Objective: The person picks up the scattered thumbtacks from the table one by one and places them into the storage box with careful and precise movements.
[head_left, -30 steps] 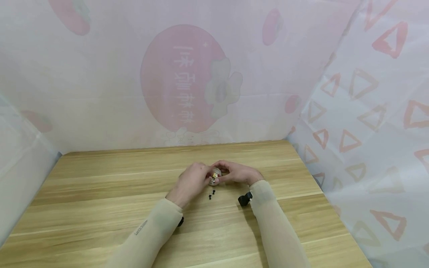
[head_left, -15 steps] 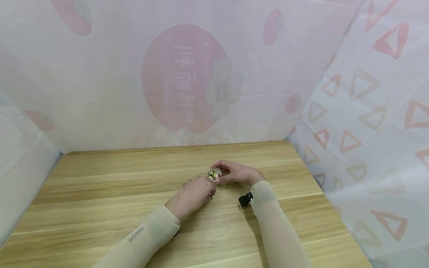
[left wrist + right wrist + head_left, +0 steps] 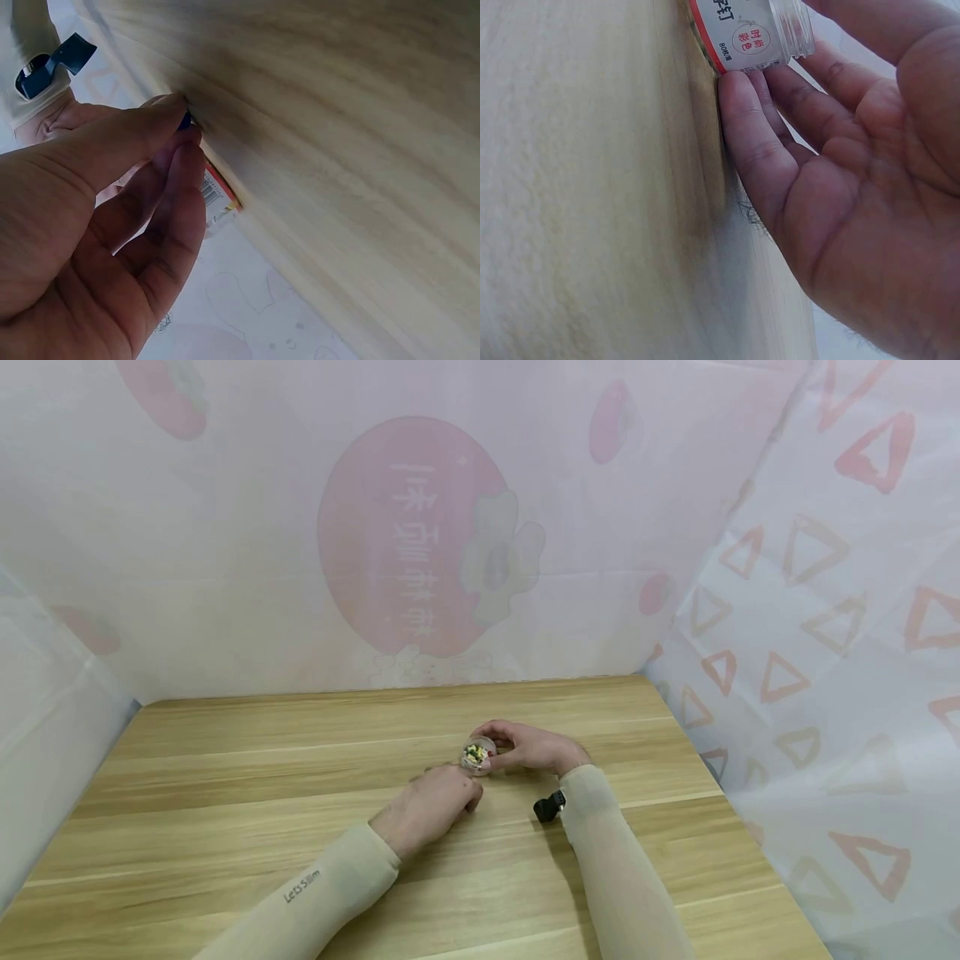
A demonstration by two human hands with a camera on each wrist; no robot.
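A small clear jar (image 3: pixel 742 34) with a white and red label stands upright on the table, lidless in the head view. Coloured push pins (image 3: pixel 475 753) fill it, with yellow, green and white showing. My right hand (image 3: pixel 532 749) holds the jar from the right, with fingers and thumb around its side. Just in front of the jar, my left hand (image 3: pixel 431 806) is low over the table. Its thumb and forefinger pinch a dark blue push pin (image 3: pixel 184 120), mostly hidden by the fingertips. In the right wrist view the jar's threaded neck shows.
The wood-grain table (image 3: pixel 262 777) extends to both sides of the hands. A pale printed sheet (image 3: pixel 247 527) hangs behind it, and another with triangles (image 3: pixel 810 610) hangs at the right. A black wrist camera (image 3: pixel 550 806) juts from the right sleeve.
My left hand has moved from the jar's mouth down to the table in front, where two dark push pins lay; it now covers that spot. The right hand stays on the jar.
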